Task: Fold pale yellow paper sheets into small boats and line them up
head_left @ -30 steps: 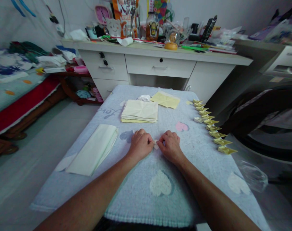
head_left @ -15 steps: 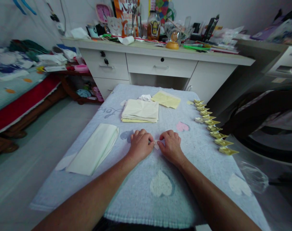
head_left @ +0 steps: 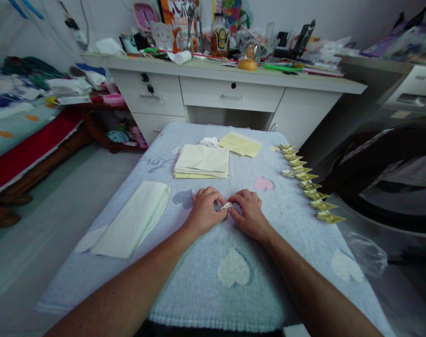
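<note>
Between my two hands is a small folded piece of pale paper (head_left: 227, 205), narrow and pointed. My left hand (head_left: 206, 208) pinches its left end between thumb and fingers. On the other side my right hand (head_left: 248, 209) grips the right end with thumb and forefinger. Both hands rest low over the blue cloth (head_left: 198, 285). Beyond them lies a stack of cream paper squares (head_left: 202, 160). To the left is a folded pale sheet (head_left: 133, 220). Several folded yellow paper boats (head_left: 311, 186) stand in a row along the right side.
A yellow creased sheet (head_left: 240, 143) and crumpled white paper (head_left: 209, 142) lie behind the stack. A clear plastic bag (head_left: 365, 252) hangs by the right edge. Beyond the table stands a white desk (head_left: 230, 96) loaded with clutter; a washing machine (head_left: 409, 103) is at right.
The small paper has turned from lying flatter to a narrow, raised, slanted shape between my fingertips. My hands have barely shifted. The whole view has drifted slightly.
</note>
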A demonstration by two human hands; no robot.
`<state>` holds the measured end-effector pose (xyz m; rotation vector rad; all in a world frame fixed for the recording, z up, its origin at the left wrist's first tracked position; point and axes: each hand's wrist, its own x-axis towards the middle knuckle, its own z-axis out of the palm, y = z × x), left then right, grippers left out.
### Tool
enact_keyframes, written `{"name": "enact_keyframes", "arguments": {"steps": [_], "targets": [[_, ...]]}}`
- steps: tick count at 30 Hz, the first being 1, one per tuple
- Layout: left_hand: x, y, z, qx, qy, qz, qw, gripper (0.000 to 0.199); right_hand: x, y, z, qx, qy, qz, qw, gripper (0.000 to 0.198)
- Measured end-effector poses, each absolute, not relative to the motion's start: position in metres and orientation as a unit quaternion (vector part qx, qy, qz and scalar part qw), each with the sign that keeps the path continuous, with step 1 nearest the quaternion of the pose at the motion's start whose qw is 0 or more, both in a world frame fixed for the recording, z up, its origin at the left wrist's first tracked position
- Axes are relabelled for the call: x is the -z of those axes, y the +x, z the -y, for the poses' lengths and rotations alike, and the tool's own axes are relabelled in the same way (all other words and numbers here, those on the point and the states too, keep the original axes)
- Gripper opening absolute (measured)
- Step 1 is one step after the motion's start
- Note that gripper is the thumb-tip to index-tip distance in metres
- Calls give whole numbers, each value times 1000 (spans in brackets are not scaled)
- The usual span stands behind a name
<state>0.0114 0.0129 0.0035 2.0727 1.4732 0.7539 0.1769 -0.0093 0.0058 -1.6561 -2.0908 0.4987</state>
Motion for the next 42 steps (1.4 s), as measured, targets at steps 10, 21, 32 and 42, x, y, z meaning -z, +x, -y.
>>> {"name": "enact_keyframes", "arguments": {"steps": [10, 21, 32, 42], "targets": [[-2, 6, -15, -364, 765, -444, 292, 12, -4, 187, 7, -278, -529, 716, 361, 6], [-9, 3, -15, -375, 749, -403, 370, 12, -7, 185, 8, -286, -500, 726, 377, 10], [-8, 3, -16, -398, 721, -384, 416, 13, -9, 184, 9, -286, -483, 728, 394, 10], [-6, 2, -16, -413, 730, -364, 404, 13, -11, 183, 10, -333, -458, 705, 428, 13]]}}
